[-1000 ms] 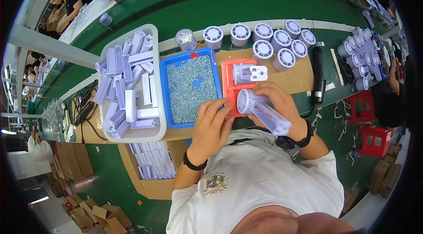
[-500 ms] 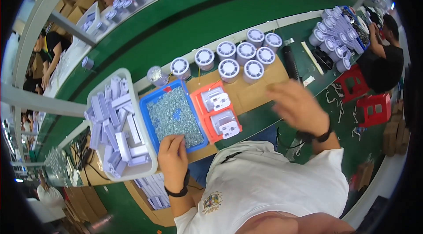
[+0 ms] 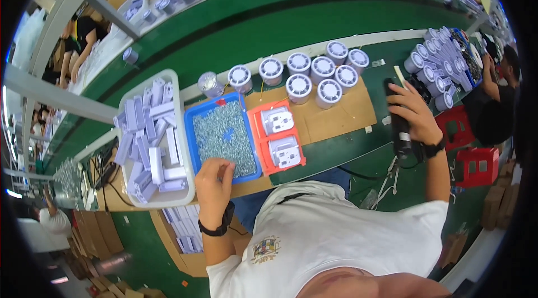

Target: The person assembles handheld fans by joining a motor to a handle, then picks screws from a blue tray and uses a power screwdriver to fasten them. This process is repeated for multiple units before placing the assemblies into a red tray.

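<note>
Left hand [image 3: 213, 183] rests, fingers curled, on the near rim of the blue plastic tray of small metal screws [image 3: 225, 134]; whether it pinches a screw cannot be told. Right hand [image 3: 412, 114], well right of the tray, wraps the black electric screwdriver [image 3: 399, 124], its long axis pointing away. Orange fixture holding two grey parts [image 3: 278, 135] lies just right of the tray, nearer the left hand.

Person's sitting at the bench with a cardboard sheet [image 3: 336, 118] laid on it. On the far edge of that sheet sits a cluster of round housings [image 3: 314, 74], running left to right. Nearer the person, side by side: a tub of plastic parts [image 3: 154, 141] furthest left, then a tray of screws [image 3: 224, 132], then a fixture [image 3: 277, 135] with two pieces set in it. Left hand [image 3: 213, 183] rests at the near edge of the screw tray, right hand [image 3: 412, 113] is off past the sheet's right end on an electric screwdriver [image 3: 399, 124] (more housings [image 3: 443, 65] stacked behind it). Two stools [image 3: 476, 152] stand right of that.
</note>
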Demonstrator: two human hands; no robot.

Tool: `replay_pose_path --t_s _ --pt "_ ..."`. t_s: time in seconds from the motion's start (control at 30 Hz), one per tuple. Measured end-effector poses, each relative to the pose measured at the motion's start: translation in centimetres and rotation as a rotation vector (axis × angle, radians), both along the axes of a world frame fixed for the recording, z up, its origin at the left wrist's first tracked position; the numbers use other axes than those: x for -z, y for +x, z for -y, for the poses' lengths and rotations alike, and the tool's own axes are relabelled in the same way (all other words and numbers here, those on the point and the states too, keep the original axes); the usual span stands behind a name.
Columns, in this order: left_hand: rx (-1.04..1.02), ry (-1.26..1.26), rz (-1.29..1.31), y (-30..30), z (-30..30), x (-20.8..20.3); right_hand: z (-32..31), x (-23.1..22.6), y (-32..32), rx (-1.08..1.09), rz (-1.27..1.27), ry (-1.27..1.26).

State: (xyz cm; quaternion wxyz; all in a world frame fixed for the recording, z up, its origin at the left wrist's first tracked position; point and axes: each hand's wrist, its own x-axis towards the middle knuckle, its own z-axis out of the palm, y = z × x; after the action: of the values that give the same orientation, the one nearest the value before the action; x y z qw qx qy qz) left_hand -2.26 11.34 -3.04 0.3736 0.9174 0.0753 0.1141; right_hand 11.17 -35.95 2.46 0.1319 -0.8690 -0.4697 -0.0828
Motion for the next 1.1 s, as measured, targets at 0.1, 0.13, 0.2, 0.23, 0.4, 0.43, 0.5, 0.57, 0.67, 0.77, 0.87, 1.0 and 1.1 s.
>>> replay_pose_path --t_s 0.1,0.13,0.2,0.23,0.4,0.43,0.5,0.57,0.67,0.77,0.87,1.0,1.1 --pt "0.028 -0.166 0.102 0.5 0.3 0.3 0.4 3.1 -2.9 -0.017 0.081 0.746" --pt "0.012 -0.292 0.124 0.6 0.6 0.5 0.1 2.7 -4.3 0.053 0.098 0.833" --pt "0.005 -0.549 0.171 1.1 1.2 0.9 -1.1 1.3 -6.0 0.104 0.184 1.112" --pt "0.004 -0.555 0.157 1.0 1.2 1.0 -3.0 0.5 -6.7 0.077 0.252 1.302" --pt "-0.023 -0.866 0.131 0.6 1.5 1.7 -7.3 -5.8 -8.8 -0.304 -0.096 1.606" --pt "-0.036 -0.918 0.123 0.3 1.5 1.9 -8.0 -6.9 -8.8 -0.444 -0.212 1.600" --pt "-0.026 -0.981 0.094 0.9 1.7 2.4 -10.2 -8.7 -8.8 -0.447 -0.244 1.596" --pt "-0.037 -1.057 0.089 0.8 2.0 2.3 -12.0 -10.2 -8.8 -0.500 -0.322 1.603" --pt "-0.035 -1.054 0.110 0.4 2.1 2.9 -13.7 -10.9 -8.5 -0.517 -0.326 1.591" --pt "0.001 -0.965 0.143 0.5 2.6 3.3 -15.0 -11.3 -7.9 -0.532 -0.323 1.586" --pt "0.070 -0.813 0.227 0.7 3.5 2.8 -16.0 -11.4 -7.3 -0.540 -0.319 1.585" --pt "0.161 -0.660 0.315 1.2 4.1 2.4 -17.3 -11.3 -6.5 -0.543 -0.318 1.586" --pt "0.199 -0.557 0.359 1.8 4.8 1.8 -18.4 -10.6 -5.9 -0.524 -0.356 1.610"
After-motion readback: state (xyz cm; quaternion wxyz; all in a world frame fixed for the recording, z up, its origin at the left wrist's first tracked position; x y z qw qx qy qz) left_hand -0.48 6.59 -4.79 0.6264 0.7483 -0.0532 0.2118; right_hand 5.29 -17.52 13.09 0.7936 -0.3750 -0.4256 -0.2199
